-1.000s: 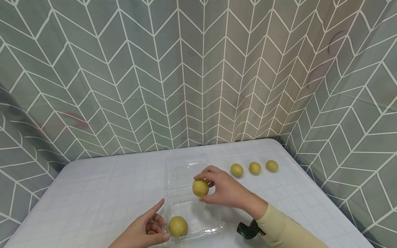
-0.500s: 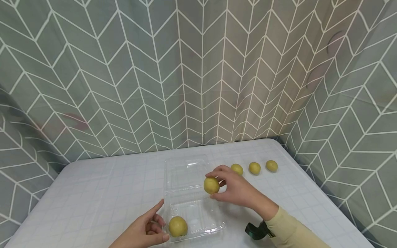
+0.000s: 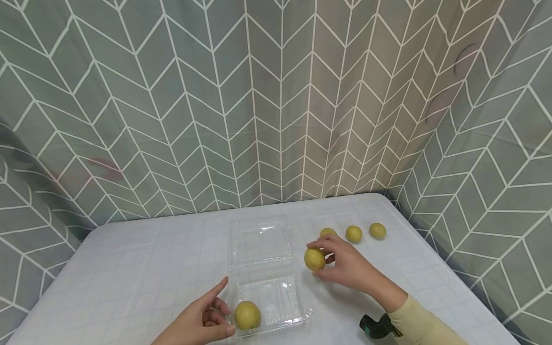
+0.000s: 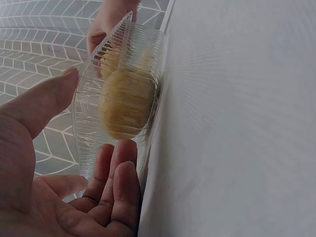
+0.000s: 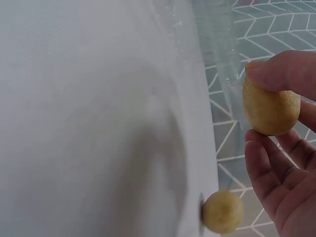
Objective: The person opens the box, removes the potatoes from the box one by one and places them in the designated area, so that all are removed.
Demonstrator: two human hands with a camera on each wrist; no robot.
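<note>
My right hand (image 3: 349, 266) pinches a round yellow fruit (image 3: 315, 259) between thumb and fingertips, just right of a clear plastic clamshell box (image 3: 278, 299). In the right wrist view, the thumb lies on one side of this fruit (image 5: 270, 106) and fingertips on the other. The box lies open with its lid (image 3: 260, 239) folded back. Another yellow fruit (image 3: 247, 315) sits in the box's near left corner. My left hand (image 3: 198, 316) is at the box's left side, index finger extended. In the left wrist view, its thumb touches the ribbed plastic and several fingertips are close to the wall.
At the back right, three yellow fruits stand in a row: the left one (image 3: 328, 232) partly behind my right hand, then the middle one (image 3: 354, 234) and the right one (image 3: 378, 231). A patterned curtain (image 3: 267, 120) hangs behind the white-covered table (image 3: 142, 268).
My right hand has moved right with the fruit, from above the box to beyond its right edge. My left hand and the fruit in the box have stayed put.
</note>
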